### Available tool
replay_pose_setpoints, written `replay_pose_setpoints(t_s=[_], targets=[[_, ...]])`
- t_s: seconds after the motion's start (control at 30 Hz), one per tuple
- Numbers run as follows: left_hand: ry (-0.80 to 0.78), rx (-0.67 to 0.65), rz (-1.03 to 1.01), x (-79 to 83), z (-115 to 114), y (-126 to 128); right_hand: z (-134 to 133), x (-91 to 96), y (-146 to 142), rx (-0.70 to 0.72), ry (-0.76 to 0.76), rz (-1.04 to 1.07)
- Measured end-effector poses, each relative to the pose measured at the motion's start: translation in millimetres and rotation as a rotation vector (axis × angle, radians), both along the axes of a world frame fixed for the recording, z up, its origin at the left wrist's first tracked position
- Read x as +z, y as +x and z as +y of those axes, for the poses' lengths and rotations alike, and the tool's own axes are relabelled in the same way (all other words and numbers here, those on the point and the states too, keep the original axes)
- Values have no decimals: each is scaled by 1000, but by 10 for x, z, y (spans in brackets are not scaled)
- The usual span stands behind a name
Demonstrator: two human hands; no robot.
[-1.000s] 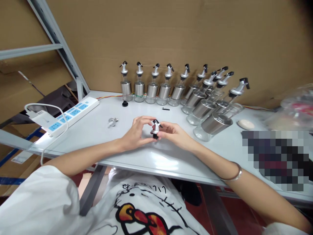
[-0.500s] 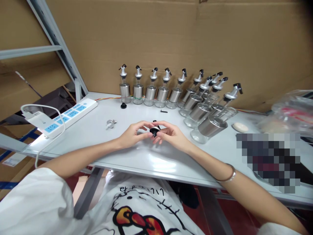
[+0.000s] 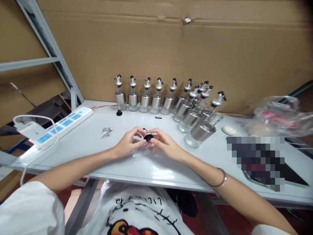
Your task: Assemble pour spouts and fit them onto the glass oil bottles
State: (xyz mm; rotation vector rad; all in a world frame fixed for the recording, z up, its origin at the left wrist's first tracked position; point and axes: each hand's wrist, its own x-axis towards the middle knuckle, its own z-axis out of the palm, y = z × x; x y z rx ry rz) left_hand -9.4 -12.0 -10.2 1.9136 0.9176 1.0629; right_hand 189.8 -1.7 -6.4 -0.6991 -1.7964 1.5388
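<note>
Both my hands meet over the middle of the white table [image 3: 156, 164]. My left hand [image 3: 127, 144] and my right hand [image 3: 164, 143] pinch one small pourer cap [image 3: 148, 137] between their fingertips, with its black underside turned towards me. A loose silver spout part [image 3: 106, 131] lies to the left of my left hand. A black round stopper [image 3: 119, 113] and a short black pin [image 3: 158, 117] lie farther back. Several glass-and-steel dispenser bottles [image 3: 145, 100] with spout caps stand in a row along the back.
More bottles [image 3: 199, 130] cluster at the back right, near my right hand. A white and blue power strip [image 3: 61, 124] with a plugged-in charger lies at the left. A pale oval piece [image 3: 229, 130] and a clear plastic bag [image 3: 278, 116] sit at the right. Cardboard [image 3: 171, 49] walls the back.
The cap stood upright with its spout up a second ago; it is now tipped so its black base faces me. My head has tilted, so everything sits lower and farther left.
</note>
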Motion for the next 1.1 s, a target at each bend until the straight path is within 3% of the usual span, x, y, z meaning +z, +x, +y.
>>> replay_pose_setpoints(t_s=[0.27, 0.37, 0.5, 0.57, 0.63, 0.7, 0.83, 0.97, 1.1], targets=[[182, 90, 101, 124, 99, 132, 35, 1, 2, -161, 264, 23], [251, 84, 107, 37, 91, 119, 24, 137, 77, -343, 572, -127], [234, 41, 159, -99, 71, 9, 41, 434, 328, -710, 1105, -273], [221, 38, 159, -125, 74, -33, 66, 573, 503, -937, 1220, -337], [166, 58, 131, -125, 84, -42, 105, 667, 680, -1142, 1160, -379], [76, 74, 103, -113, 95, -23, 159, 696, 833, -1240, 995, -360], [-44, 64, 66, -89, 104, 28, 270, 588, 998, -1191, 751, -163], [-81, 48, 18, -96, 120, 37, 263, 520, 950, -1153, 708, -45], [-86, -16, 8, -145, 153, 16, 76, 668, 693, -1037, 684, 12]])
